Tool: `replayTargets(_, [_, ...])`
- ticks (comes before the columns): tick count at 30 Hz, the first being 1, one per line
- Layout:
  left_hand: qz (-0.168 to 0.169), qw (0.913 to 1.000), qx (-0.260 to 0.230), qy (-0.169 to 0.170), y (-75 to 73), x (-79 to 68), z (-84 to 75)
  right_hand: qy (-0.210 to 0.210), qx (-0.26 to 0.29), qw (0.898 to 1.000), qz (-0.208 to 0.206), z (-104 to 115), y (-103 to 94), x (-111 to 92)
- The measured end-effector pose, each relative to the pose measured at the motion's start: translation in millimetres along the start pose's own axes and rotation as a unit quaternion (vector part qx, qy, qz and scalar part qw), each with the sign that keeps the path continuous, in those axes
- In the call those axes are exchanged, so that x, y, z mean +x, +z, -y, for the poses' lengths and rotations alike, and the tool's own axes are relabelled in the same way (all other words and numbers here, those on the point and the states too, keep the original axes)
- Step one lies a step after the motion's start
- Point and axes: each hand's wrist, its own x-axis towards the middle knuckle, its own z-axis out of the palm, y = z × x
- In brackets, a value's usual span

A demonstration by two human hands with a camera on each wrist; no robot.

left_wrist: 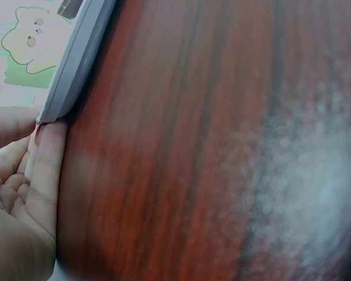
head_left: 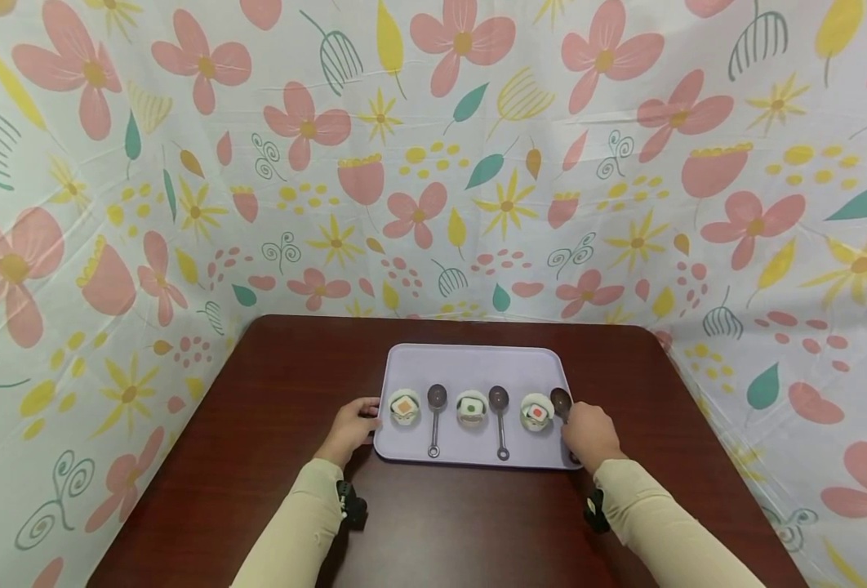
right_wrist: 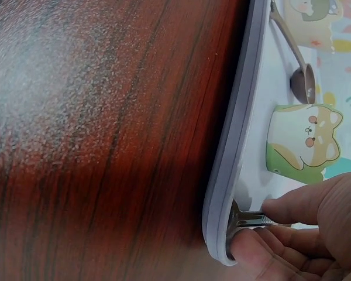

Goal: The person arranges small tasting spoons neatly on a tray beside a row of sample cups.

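Observation:
My left hand (head_left: 347,429) grips the left edge of a pale lilac tray (head_left: 470,358), the thumb on its rim and fingers below in the left wrist view. At the tray's right end, my right hand (head_left: 591,435) pinches the handle of a dark brown spoon (head_left: 561,400). The right wrist view shows that handle (right_wrist: 251,219) between thumb and fingers, just inside the tray's corner. Next to this spoon stands an animal-printed cup (head_left: 536,412) with a red-marked square on top. My right fingers hide much of the spoon's handle.
Farther left on the tray are a cup (head_left: 471,408) with a green mark, a cup (head_left: 404,407) with an orange mark, and two brown spoons (head_left: 498,398) lying between the cups. The tray lies on a dark wooden table (head_left: 316,359). A flowered cloth (head_left: 433,204) hangs behind.

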Motion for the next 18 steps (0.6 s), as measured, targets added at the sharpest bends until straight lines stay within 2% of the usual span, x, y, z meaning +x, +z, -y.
replayTargets(9, [-0.001,1.0000,0.002,0.000,1.1,-1.1,-0.9,-0.009,0.018,1.000,-0.008,-8,-5.8,-4])
replayTargets(13, [-0.005,0.9999,0.009,0.003,0.8,-0.4,-1.0,-0.018,0.043,0.999,-0.008,-16,-18.0,-6])
replayTargets(18, [-0.011,0.9997,0.022,-0.002,-1.8,-1.0,-3.6,-0.035,0.038,0.999,-0.001,-35,-37.0,-1])
